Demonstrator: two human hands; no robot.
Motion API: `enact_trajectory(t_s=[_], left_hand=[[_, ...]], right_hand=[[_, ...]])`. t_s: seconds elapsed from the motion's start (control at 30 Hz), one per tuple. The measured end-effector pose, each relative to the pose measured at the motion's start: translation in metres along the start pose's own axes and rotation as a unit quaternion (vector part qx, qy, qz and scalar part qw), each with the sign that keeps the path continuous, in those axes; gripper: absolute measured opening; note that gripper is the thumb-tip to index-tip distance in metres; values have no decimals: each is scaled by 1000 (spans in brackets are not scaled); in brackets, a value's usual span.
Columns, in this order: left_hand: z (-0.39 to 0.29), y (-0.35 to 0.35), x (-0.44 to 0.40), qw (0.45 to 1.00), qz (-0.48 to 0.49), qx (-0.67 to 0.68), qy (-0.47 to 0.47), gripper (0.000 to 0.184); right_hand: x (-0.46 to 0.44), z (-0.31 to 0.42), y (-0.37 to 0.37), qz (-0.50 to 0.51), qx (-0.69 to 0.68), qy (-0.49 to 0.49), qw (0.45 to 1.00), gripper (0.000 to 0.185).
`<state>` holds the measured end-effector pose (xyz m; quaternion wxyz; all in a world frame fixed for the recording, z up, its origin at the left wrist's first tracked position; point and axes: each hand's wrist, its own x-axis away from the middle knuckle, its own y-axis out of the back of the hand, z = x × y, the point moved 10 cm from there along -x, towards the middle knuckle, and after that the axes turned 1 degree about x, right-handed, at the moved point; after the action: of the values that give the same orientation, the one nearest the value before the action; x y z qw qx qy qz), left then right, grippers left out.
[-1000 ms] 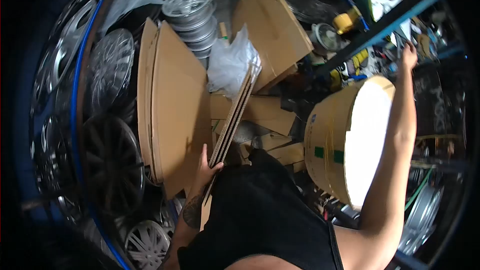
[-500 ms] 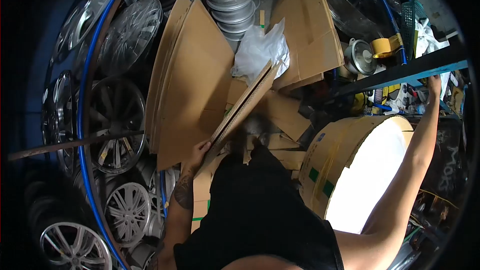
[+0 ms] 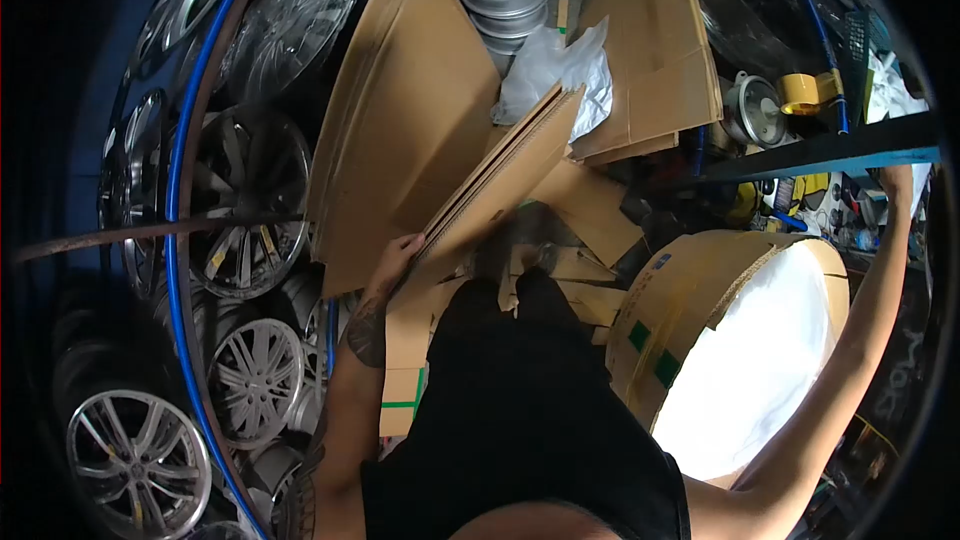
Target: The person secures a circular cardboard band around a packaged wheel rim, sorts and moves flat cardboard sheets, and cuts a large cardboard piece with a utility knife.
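A: What differs from the frame before?

B: The held cardboard sheets [image 3: 520, 175] lean further to the right, and more of their broad face shows. The stack of wheels [image 3: 500, 5] sits higher and is now cut by the top edge, while the spoked wheel [image 3: 138, 462] at lower left shows more fully.

A: And the hands?

B: The left hand [image 3: 400, 255], at the centre left, is closed on the lower end of those sheets, fingers bent against the edge. The right hand [image 3: 895, 180] is at the upper right, by the end of the blue beam [image 3: 830, 150]. Its fingers are too small and dark to read; I can't tell how open they are or whether they grip anything.

A: Where do the held sheets lie?

B: They slant up from the left hand to the middle of the frame, between the leaning cardboard [image 3: 430, 100] and the round cardboard container [image 3: 655, 315]. Their top end overlaps the plastic bag [image 3: 560, 75].

A: What's in the container?

B: A bright white surface [image 3: 750, 360] fills its opening; glare hides whether that's a lining or contents. I can't make out anything inside the bag either. The lidded pot [image 3: 757, 112] beside the tape roll [image 3: 798, 95] keeps its inside hidden.

A: Anything cut off?

B: The right forearm crosses the container's rim, and dark corners swallow the shelf's far end.
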<state>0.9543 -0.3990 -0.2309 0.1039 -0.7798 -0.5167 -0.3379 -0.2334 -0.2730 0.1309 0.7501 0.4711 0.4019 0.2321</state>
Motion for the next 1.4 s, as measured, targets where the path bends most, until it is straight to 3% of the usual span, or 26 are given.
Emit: enact_trajectory(t_s=[0.17, 0.37, 0.53, 0.6, 0.7, 0.73, 0.77, 0.8, 0.87, 0.93, 0.97, 1.0, 1.03, 1.1, 1.13, 1.23, 1.3, 1.33, 1.37, 1.4], left_hand=[[9, -1, -3, 998, -27, -32, -40, 49], [-2, 9, 1, 999, -46, 26, -11, 49], [-19, 24, 0, 968, -161, -170, -92, 47], [-33, 23, 9, 944, -200, -244, -97, 46], [-41, 28, 24, 923, -237, -303, -18, 50], [-50, 34, 28, 916, -256, -308, -36, 52], [-32, 66, 16, 923, -315, -173, -136, 52], [-52, 93, 30, 894, -381, -166, -169, 49], [-92, 142, 64, 817, -507, -156, -228, 47], [-100, 131, 46, 891, -347, -158, -246, 46], [-107, 123, 42, 915, -267, -157, -258, 46], [-88, 109, 33, 964, -194, -111, -141, 41], [-91, 90, 42, 959, -172, -174, -144, 35], [-90, 72, 62, 912, -192, -205, -298, 34], [-69, 80, 68, 900, -240, -220, -290, 36], [0, 93, 94, 849, -346, -312, -248, 47], [44, 81, 119, 795, -366, -441, -198, 53], [78, 80, 118, 901, -270, -334, -66, 54], [111, 67, 126, 963, -161, -208, 66, 55], [157, 59, 125, 962, -112, -217, 125, 56]], right_hand=[[-5, -19, 15, -6, -42, -46, 998, 54], [26, -47, 75, -45, -141, -151, 977, 54], [81, -31, 144, -139, -264, -198, 934, 46], [105, -7, 169, -179, -353, -197, 897, 43], [129, 67, 187, -202, -513, -167, 818, 38], [136, 104, 183, -185, -559, -147, 795, 37], [148, 147, 177, -165, -596, -134, 775, 35], [158, 209, 162, -128, -610, -117, 773, 34], [204, 369, 120, -62, -446, -86, 889, 29], [253, 521, 61, 39, -239, -14, 970, 25], [264, 552, 1, 103, -221, 74, 967, 27], [295, 607, -33, 64, -171, 210, 961, 31], [317, 640, -89, 203, -199, 224, 932, 40], [361, 660, -214, 334, -203, 246, 887, 59], [386, 668, -256, 447, -188, 139, 864, 60], [454, 645, -436, 475, -251, 112, 836, 58], [494, 672, -406, 525, -188, 53, 829, 55], [513, 681, -406, 538, -190, 58, 819, 54], [528, 690, -407, 550, -193, 64, 810, 53], [537, 703, -400, 557, -192, 90, 803, 52]])
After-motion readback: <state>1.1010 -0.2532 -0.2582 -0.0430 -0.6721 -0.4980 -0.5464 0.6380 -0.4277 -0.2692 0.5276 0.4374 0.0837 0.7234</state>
